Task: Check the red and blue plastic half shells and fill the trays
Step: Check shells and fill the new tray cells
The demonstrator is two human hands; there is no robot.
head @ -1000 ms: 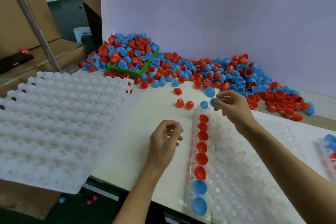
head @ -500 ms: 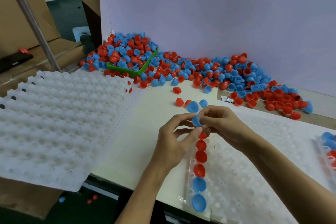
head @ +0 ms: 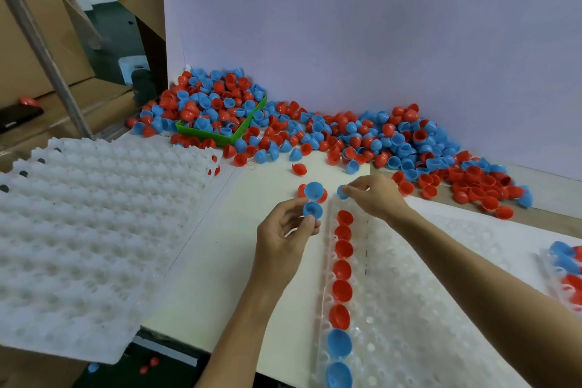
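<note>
My left hand pinches a blue half shell just left of the clear tray. My right hand pinches another blue half shell at the tray's far left corner. The tray's left column holds several red shells and two blue shells at the near end. One more blue shell and red shells lie loose on the table beyond my left hand. A big pile of red and blue shells lies along the back wall.
A stack of white dimpled trays covers the left of the table. A green bin full of shells sits at the back left. Another partly filled tray shows at the right edge. Cardboard boxes and a metal pole stand left.
My right hand picked up shells by the pile, met my left hand, which took one blue shell. The hands have now parted, and my right hand has moved back to the tray's far corner.
</note>
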